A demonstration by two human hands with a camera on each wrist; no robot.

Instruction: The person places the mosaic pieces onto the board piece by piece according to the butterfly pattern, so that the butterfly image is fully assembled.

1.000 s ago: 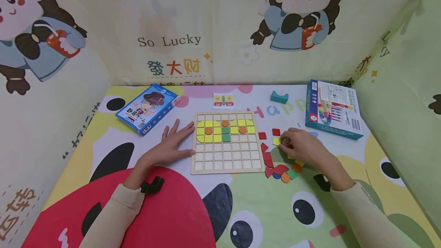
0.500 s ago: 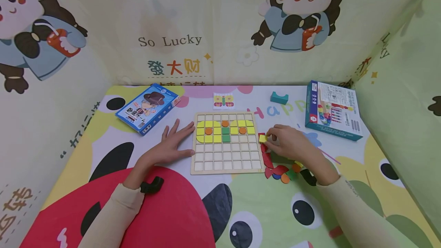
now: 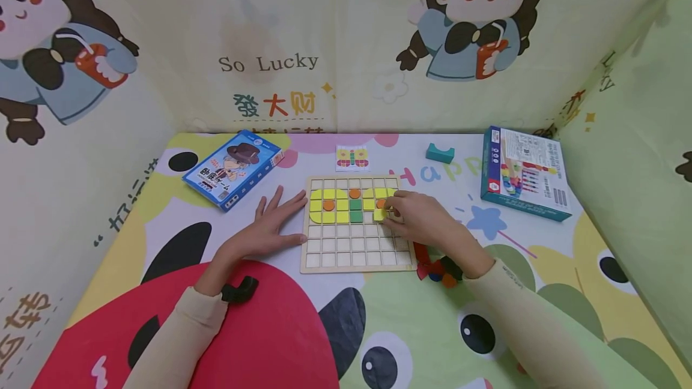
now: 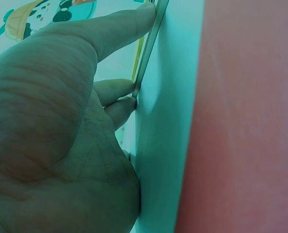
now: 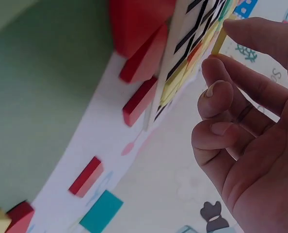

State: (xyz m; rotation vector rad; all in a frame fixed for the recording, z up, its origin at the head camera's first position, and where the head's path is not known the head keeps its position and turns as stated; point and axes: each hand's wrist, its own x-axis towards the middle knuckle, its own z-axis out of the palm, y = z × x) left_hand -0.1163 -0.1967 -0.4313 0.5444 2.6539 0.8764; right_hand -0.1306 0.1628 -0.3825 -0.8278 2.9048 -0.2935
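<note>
A wooden grid board [image 3: 357, 268] lies mid-table, its upper rows partly filled with yellow, orange and green tiles. Thumb and index finger of my right hand [image 3: 421, 216] pinch a yellow square tile [image 5: 219, 42] over the board's right half, below an orange round tile. In the right wrist view the other fingers curl beneath the tile. My left hand [image 3: 268, 227] lies flat with fingers spread, fingertips and thumb at the board's left edge. The left wrist view shows the thumb [image 4: 122, 31] touching that edge. Behind the board lies a small card [image 3: 352, 158] with a butterfly pattern.
Loose red tiles [image 5: 139, 101] and other coloured tiles lie right of the board, partly hidden under my right forearm. A blue box [image 3: 232, 170] stands back left, another box [image 3: 527, 173] back right. A teal arched block [image 3: 440, 153] sits at the back.
My right hand has carried the yellow square tile leftward from the loose pile, past the board's right edge, to over the board. The left hand has stayed in place.
</note>
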